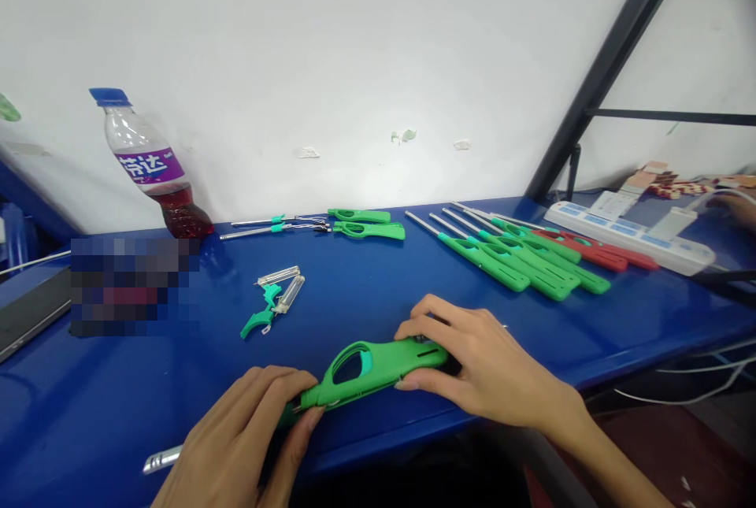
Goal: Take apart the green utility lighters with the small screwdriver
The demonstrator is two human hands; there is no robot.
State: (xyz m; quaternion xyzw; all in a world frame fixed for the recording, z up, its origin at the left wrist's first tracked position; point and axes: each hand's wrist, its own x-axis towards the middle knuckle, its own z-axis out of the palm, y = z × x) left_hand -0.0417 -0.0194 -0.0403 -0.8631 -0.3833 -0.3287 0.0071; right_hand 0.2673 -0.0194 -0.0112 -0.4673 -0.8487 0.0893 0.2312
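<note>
— where's the green utility lighter (pixel 387 370) at?
— front-right of the Fanta bottle (pixel 150 165). I've got the left hand (pixel 242 421) pinching its neck, right hand (pixel 476 358) pinching the butt end.
— slippery?
— probably slick, light, stiff; I'd hold both ends. Right of the Fanta bottle I count four green lighters (pixel 535 265), two red lighters (pixel 591 250), two bare handles (pixel 375 231), two clear tanks (pixel 290 294).

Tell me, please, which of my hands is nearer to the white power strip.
Right. Your right hand, on the green lighter, is left of the power strip; your left hand, at the lighter's nozzle end, is farther left.
</note>
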